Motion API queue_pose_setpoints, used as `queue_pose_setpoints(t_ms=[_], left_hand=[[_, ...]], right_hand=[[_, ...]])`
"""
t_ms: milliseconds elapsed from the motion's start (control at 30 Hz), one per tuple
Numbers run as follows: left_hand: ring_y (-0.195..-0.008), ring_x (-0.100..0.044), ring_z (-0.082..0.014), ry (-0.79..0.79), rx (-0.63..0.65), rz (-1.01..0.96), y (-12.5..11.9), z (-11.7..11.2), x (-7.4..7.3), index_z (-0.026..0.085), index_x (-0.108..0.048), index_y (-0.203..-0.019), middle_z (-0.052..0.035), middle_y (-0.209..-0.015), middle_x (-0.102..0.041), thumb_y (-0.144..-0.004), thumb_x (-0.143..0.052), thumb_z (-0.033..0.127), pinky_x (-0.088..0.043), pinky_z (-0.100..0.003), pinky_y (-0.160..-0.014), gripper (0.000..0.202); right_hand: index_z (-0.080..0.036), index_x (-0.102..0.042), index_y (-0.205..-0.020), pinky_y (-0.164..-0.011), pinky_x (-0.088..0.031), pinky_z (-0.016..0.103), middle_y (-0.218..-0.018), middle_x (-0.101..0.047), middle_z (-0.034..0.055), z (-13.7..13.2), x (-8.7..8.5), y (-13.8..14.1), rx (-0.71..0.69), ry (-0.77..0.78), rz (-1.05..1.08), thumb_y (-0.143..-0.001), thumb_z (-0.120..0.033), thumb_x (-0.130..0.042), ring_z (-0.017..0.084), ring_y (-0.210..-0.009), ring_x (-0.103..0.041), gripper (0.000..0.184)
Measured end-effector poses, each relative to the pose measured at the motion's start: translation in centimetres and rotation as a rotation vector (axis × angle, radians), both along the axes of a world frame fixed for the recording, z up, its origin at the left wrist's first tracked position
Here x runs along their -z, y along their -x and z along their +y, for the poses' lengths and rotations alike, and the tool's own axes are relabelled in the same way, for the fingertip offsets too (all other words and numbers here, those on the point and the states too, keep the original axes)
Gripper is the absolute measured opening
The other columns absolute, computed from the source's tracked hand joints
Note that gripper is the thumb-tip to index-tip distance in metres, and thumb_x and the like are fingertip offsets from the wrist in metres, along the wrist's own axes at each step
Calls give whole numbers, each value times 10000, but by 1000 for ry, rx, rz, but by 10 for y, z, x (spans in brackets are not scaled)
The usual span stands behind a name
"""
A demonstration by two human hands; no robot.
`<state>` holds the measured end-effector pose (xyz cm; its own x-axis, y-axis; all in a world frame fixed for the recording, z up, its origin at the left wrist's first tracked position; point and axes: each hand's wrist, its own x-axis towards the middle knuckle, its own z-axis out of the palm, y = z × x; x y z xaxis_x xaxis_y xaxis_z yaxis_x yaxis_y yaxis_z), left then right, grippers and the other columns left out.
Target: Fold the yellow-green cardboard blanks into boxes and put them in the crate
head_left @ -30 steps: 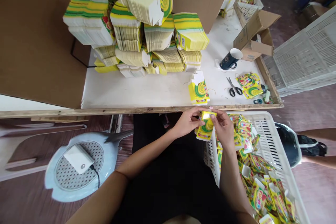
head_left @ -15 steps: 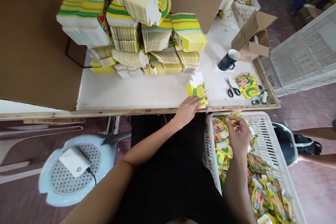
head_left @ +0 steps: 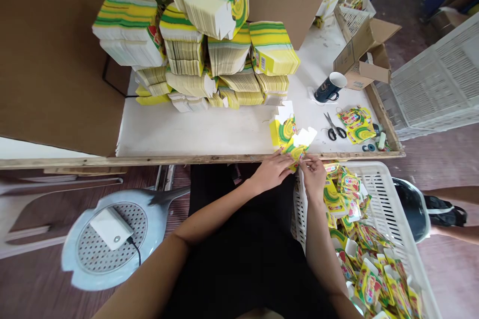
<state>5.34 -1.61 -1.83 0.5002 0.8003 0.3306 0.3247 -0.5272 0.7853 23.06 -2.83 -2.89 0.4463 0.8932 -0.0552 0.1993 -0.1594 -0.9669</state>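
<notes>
My left hand (head_left: 271, 172) and my right hand (head_left: 313, 174) meet at the table's front edge, both pinching one small yellow-and-green carton (head_left: 299, 143) with its white flaps standing open. Just behind it on the white table (head_left: 194, 129) stands a short stack of flat cartons (head_left: 283, 127). At my right a white plastic crate (head_left: 385, 199) holds several folded cartons of the same print (head_left: 370, 259). A big heap of bundled flat cartons (head_left: 198, 45) fills the back of the table.
Scissors (head_left: 334, 127), a dark mug (head_left: 329, 87), a small pile of cartons (head_left: 355, 122) and an open cardboard box (head_left: 364, 57) lie on the table's right. A brown cardboard sheet (head_left: 48, 55) stands at left. A pale round appliance (head_left: 112, 232) sits on the floor.
My left hand took a flat carton from the short stack. My right hand came up out of the crate, and both now hold that carton at the table edge.
</notes>
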Motion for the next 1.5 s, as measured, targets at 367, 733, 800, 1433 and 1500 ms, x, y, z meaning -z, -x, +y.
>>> queue_pose_setpoints(t_ms=[367, 733, 800, 1433, 1500], left_hand=[[-1329, -619, -267, 55, -27, -200, 1, -6, -7, 175, -677, -1260, -148, -1338, -705, -947, -595, 225, -304, -529, -1262, 327], [-1189, -680, -316, 954, 270, -884, 14, 0, -33, 164, -752, -1168, -137, -1183, -760, -721, -810, 648, -510, -420, -1050, 661], [-1201, -672, -312, 975, 273, -895, 17, -1, -34, 174, -756, -1176, -132, -1210, -753, -691, -844, 625, -500, -404, -1055, 668], [-885, -721, -213, 736, -192, -734, 12, -14, -22, 183, -480, -1373, -79, -1000, -752, -751, -813, 565, -557, -333, -832, 802], [-880, -717, -199, 681, -166, -669, 19, -15, -29, 227, -372, -1459, -81, -1057, -742, -800, -796, 495, -550, -318, -819, 828]], right_hand=[[-218, -551, -998, -726, -568, 340, -799, -704, 12, -25, 15, 19, 54, -53, 154, -709, -587, -794, 178, -730, -681, 528], [-242, -659, -1084, -887, -588, 422, -1037, -771, 81, -38, -33, 34, -153, -111, 338, -727, -477, -845, 232, -951, -736, 465], [-229, -697, -1068, -933, -576, 430, -1111, -762, 97, -38, -34, 34, -163, -118, 300, -733, -468, -848, 243, -1026, -721, 438], [-220, -644, -906, -648, -557, 311, -786, -700, 32, -36, -41, 45, -176, -111, 72, -806, -528, -773, 161, -660, -626, 348], [-239, -620, -1105, -617, -525, 283, -899, -712, 33, -35, -42, 42, -204, -140, 63, -803, -474, -792, 145, -663, -612, 419]])
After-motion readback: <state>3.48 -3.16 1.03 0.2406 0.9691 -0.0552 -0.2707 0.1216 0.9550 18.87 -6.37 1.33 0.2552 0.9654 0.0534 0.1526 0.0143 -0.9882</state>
